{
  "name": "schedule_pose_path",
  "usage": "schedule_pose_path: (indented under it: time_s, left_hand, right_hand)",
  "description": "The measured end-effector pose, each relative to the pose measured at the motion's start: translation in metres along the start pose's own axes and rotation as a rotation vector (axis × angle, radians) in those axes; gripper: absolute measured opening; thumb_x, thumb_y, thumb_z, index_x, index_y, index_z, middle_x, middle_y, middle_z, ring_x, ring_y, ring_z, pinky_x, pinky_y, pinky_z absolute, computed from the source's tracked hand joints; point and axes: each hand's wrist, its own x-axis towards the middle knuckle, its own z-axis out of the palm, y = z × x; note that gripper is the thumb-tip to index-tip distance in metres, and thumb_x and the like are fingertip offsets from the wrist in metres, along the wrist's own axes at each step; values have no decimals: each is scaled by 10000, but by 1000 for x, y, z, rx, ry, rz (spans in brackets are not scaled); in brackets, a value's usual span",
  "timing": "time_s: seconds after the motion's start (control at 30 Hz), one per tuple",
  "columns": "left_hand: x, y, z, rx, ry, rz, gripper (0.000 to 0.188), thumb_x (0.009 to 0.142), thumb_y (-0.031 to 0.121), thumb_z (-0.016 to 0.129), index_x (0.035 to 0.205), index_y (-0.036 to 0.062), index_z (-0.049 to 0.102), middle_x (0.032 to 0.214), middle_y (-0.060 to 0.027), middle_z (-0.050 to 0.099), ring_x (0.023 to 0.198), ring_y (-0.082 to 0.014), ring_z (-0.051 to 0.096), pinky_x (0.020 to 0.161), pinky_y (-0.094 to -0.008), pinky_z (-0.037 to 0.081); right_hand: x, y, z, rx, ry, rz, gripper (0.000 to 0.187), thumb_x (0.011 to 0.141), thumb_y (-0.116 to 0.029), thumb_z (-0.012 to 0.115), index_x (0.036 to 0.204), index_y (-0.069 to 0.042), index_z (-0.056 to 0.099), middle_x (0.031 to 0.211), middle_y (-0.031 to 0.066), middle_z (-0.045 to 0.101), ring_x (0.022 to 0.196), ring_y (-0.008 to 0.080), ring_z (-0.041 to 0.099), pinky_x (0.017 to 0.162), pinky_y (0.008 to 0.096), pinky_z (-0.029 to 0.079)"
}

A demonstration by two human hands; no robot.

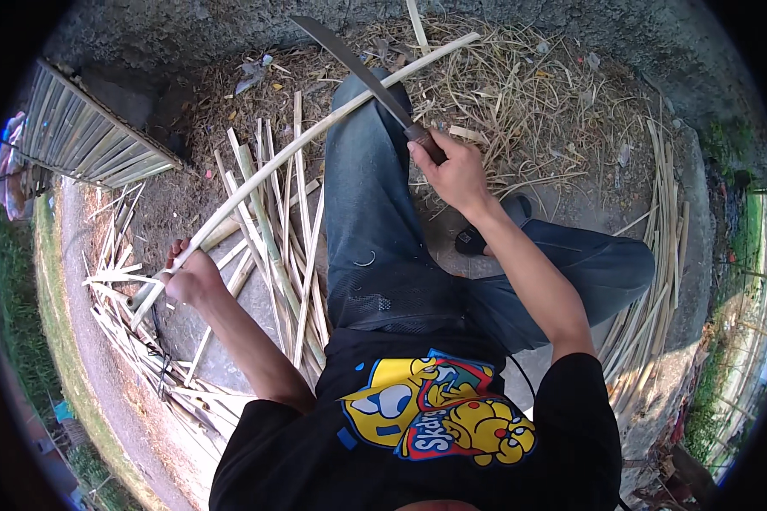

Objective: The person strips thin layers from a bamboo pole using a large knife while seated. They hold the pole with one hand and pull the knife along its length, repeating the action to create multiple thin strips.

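A long pale bamboo strip [283,155] runs slantwise from the lower left, across my raised knee, to the upper right. My left hand [193,274] is closed round it near its lower left end. In my right hand [453,168] is a machete [349,60], gripped by its dark brown handle, its long dark blade pointing to the upper left. The blade crosses the strip just over the knee of my jeans [362,179]; whether its edge touches the strip I cannot tell.
Split bamboo strips [268,247] lie piled left of my leg, with more strips [656,247] at the right. Thin shavings [528,111] litter the ground ahead, below a rough concrete wall [230,34]. A bamboo slat panel [89,132] stands at the far left.
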Motion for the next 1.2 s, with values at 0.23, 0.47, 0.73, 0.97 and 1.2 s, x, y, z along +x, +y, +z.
schedule_pose_path:
  time_s: [0.23, 0.47, 0.73, 0.97, 1.2]
  left_hand:
    - [-23, 8, 13, 96, -42, -1, 379, 1111, 348, 175, 872, 88, 313, 848, -90, 388, 757, -227, 376, 738, -381, 358]
    - [-31, 4, 32, 162, -115, 26, 270, 1074, 176, 267, 819, 93, 299, 786, -51, 371, 688, -207, 342, 719, -406, 369]
    - [-48, -14, 72, 111, -57, 103, 231, 1100, 225, 239, 905, 106, 276, 767, -46, 367, 679, -195, 351, 659, -363, 367]
    - [7, 57, 35, 176, -23, 48, 317, 1113, 241, 203, 843, 94, 285, 716, -35, 332, 637, -187, 323, 598, -344, 347]
    - [42, 69, 2, 234, 97, 81, 295, 1074, 178, 240, 799, 94, 304, 713, -61, 342, 639, -209, 338, 583, -345, 361]
  right_hand:
    - [-7, -37, 18, -218, -65, -228, 451, 877, -393, 764, 1147, -37, 703, 822, 109, 715, 672, 299, 711, 560, 401, 572]
    - [39, 74, -51, -404, 75, 102, 436, 912, -462, 700, 1159, -103, 713, 777, 139, 718, 723, 354, 717, 611, 451, 561]
    - [11, 43, -11, -242, 133, -116, 463, 897, -455, 722, 1124, -52, 718, 776, 124, 713, 658, 333, 708, 560, 426, 562]
    - [16, 85, -21, -288, 204, -14, 413, 921, -455, 696, 1056, -65, 716, 724, 120, 682, 642, 335, 691, 577, 437, 541]
    - [-41, 283, -127, -429, 555, 663, 428, 937, -393, 691, 810, 16, 687, 689, 154, 684, 610, 268, 657, 608, 418, 516]
